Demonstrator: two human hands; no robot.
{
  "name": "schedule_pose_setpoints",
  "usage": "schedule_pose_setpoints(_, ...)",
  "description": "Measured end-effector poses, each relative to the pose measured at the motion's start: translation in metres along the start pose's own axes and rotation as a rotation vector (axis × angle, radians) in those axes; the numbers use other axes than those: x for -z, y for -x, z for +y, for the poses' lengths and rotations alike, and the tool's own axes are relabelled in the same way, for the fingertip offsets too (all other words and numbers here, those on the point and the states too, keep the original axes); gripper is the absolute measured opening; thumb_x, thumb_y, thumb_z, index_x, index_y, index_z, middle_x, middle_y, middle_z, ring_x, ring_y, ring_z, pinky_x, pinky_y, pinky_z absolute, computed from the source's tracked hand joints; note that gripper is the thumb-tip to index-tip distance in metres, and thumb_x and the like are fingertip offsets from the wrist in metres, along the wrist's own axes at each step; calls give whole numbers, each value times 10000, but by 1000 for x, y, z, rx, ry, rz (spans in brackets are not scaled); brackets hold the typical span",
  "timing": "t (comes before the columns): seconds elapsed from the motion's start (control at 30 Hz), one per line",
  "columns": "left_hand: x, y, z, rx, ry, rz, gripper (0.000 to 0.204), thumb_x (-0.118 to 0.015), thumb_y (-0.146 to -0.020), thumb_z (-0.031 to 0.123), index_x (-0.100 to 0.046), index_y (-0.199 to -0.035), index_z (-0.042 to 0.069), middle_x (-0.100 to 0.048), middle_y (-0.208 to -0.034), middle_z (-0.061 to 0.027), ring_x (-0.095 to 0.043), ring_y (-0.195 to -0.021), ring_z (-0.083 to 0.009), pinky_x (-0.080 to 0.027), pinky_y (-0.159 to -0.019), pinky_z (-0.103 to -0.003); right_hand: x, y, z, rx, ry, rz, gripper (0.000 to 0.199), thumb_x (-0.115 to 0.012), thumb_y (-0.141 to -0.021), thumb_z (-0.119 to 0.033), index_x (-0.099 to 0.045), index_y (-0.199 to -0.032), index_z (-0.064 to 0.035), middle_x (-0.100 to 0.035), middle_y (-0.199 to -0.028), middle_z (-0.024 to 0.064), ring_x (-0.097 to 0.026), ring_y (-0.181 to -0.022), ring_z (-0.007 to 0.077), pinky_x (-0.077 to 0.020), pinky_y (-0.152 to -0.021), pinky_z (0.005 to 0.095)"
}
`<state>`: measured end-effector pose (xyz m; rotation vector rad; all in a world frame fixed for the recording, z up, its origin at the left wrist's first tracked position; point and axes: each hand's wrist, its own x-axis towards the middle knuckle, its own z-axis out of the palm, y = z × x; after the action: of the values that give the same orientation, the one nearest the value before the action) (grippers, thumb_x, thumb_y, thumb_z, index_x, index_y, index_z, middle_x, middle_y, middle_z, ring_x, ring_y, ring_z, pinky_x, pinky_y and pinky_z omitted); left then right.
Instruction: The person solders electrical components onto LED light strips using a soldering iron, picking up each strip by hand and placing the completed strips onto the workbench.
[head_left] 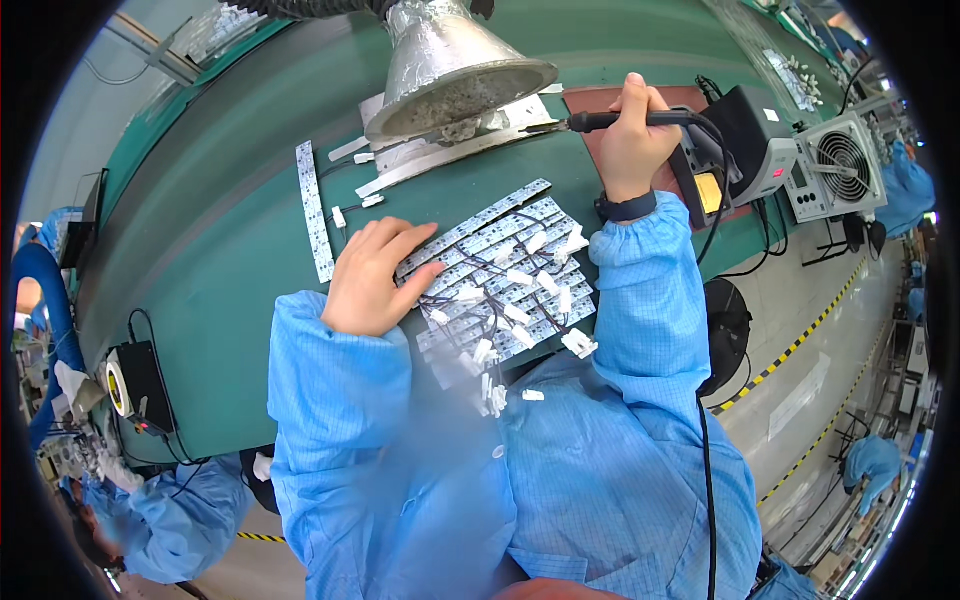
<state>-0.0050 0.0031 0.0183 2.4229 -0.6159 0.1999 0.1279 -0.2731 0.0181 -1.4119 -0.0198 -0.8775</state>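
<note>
Black soldering iron (625,120) held level; white wired strip boards (500,275) lie, seemingly fanned, on green bench

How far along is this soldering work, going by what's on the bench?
Looks done: a batch of white strip boards with wires and white connectors attached lies under the left hand. In hand: the right hand holds a soldering iron beneath the fume hood. Seemingly left: a bare strip lies apart.

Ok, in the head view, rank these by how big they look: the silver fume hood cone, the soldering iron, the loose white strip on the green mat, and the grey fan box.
1. Silver fume hood cone, clearly largest.
2. Grey fan box.
3. Loose white strip, long but very thin.
4. Soldering iron, held in the right hand.
Items 2 to 4 are close; the fisheye rim may shrink the fan box.
</note>
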Motion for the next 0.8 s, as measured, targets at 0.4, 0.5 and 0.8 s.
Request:
schedule_pose_setpoints(0.4,1,1,5,234,176,132,217,-716,-808,104,-678,-984,-18,-572,-859,-106,-592,-762,-252,-476,-686,-322,-14,22,-19,181,-135,1,375,-550,-963,-103,-411,-619,-47,-436,-577,-1,-388,-507,66,-292,-453,238)
schedule_pose_setpoints(0.5,1,0,3,387,277,274,232,-758,-807,190,-691,-955,23,-665,-869,-98,-615,-634,-255,-489,-581,-321,-24,31,-43,326,-179,-47,371,-520,-961,-88,-385,-619,-40,-402,-548,21,-361,-473,95,-262,-434,255)
schedule_pose_setpoints(0.8,-3,2,-13,181,82,340,320,-778,-782,109,-684,-1084,63,-713,-909,-103,-615,-553,-191,-475,-506,-283,-29,63,-67,444,-137,-576,328,-433,-1012,-182,-410,-716,-42,-383,-565,51,-304,-465,101,-209,-413,286)
